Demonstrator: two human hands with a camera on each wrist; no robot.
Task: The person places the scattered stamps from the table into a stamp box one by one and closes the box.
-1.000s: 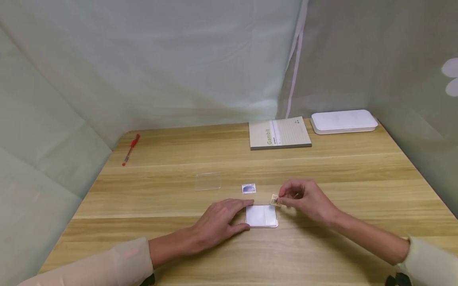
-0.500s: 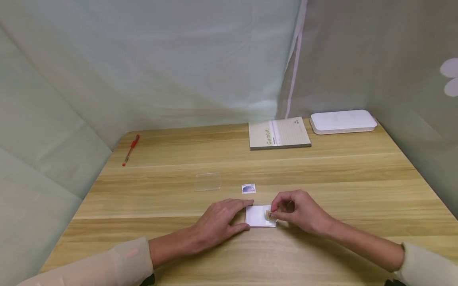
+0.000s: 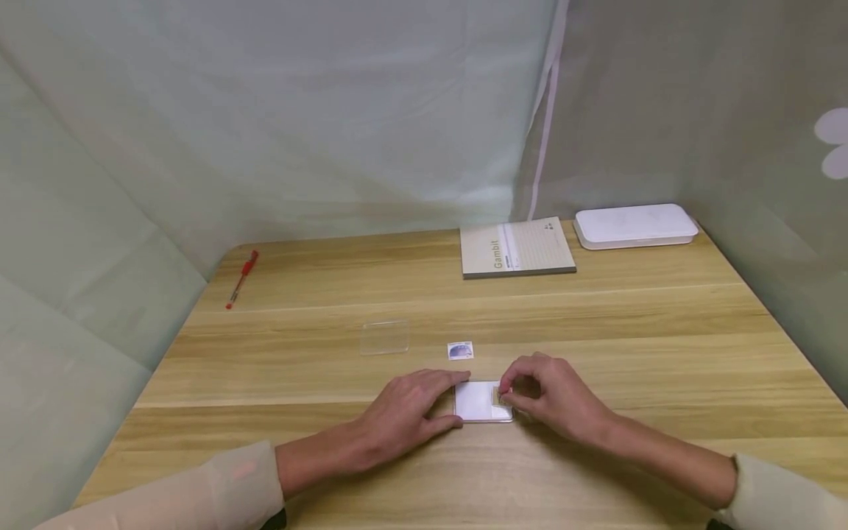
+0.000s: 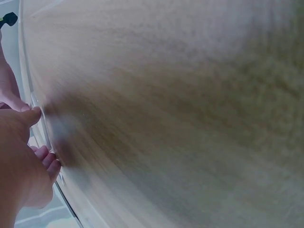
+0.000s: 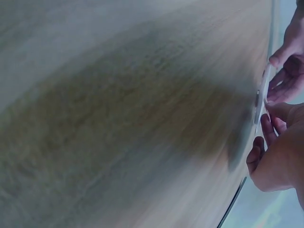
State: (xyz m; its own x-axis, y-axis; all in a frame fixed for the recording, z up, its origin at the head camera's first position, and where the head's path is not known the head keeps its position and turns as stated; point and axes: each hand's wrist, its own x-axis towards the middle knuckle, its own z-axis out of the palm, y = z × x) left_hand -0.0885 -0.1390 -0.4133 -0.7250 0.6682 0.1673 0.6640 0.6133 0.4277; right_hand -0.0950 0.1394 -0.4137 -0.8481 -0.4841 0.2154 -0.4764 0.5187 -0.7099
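Note:
A shallow clear case with a white insert point(image 3: 472, 403) lies flat on the wooden table. My left hand point(image 3: 403, 408) holds it by its left end, thumb at the near corner and a finger at the far one. Over the case's right part, my right hand point(image 3: 553, 396) pinches a small yellowish postage stamp point(image 3: 495, 396) between thumb and forefinger; the fingertips hide part of it. A blue-and-white stamp point(image 3: 460, 351) rests just beyond the case. In the right wrist view, the right fingertips point(image 5: 271, 103) sit right at the case's edge.
A clear plastic lid point(image 3: 386, 338) lies left of the blue stamp. Farther back are a red pen point(image 3: 242, 278), a notebook point(image 3: 519, 247) and a white box point(image 3: 636, 226). Pale fabric point(image 3: 318, 118) hangs behind the table.
My right hand has moved left and nearer, bringing the yellowish stamp from beside the far right corner onto the white insert's right part. The left hand has stayed in place.

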